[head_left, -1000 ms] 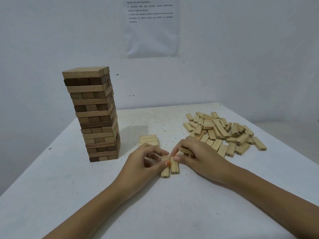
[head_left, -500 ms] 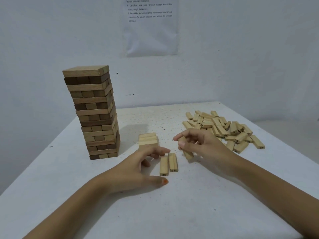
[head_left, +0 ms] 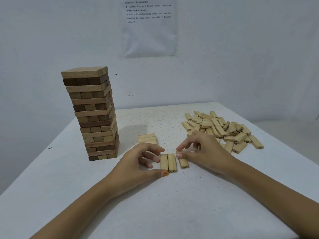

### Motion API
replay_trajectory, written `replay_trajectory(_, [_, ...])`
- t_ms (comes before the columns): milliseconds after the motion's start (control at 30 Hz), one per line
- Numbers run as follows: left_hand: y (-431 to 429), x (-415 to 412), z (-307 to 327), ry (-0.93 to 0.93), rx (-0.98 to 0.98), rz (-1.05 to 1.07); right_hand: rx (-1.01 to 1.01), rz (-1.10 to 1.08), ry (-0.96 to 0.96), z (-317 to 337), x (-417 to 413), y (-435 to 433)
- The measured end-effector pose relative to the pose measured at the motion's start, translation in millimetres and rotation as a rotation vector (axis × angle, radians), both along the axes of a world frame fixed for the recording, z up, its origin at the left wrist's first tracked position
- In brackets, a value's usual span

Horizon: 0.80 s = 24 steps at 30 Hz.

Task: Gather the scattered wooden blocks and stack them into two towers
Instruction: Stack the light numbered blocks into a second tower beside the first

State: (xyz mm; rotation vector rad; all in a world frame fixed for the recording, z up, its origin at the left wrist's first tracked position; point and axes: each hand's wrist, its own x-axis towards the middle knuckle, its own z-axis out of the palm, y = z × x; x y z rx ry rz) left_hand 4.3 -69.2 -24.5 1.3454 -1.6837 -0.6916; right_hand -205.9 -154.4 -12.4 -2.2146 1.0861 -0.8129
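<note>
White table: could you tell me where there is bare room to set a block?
Bare: the near edge, the strip left of the tall wooden block tower, the far middle between it and the scattered pale block pile. Crowded between left hand and right hand.
</note>
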Motion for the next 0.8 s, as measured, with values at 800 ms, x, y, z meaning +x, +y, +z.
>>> replay_trajectory(800, [5.5, -8.2, 1.0, -0.048, -0.089, 0.098, 0.137, 0.25, 0.054, 4.3, -4.5, 5.5])
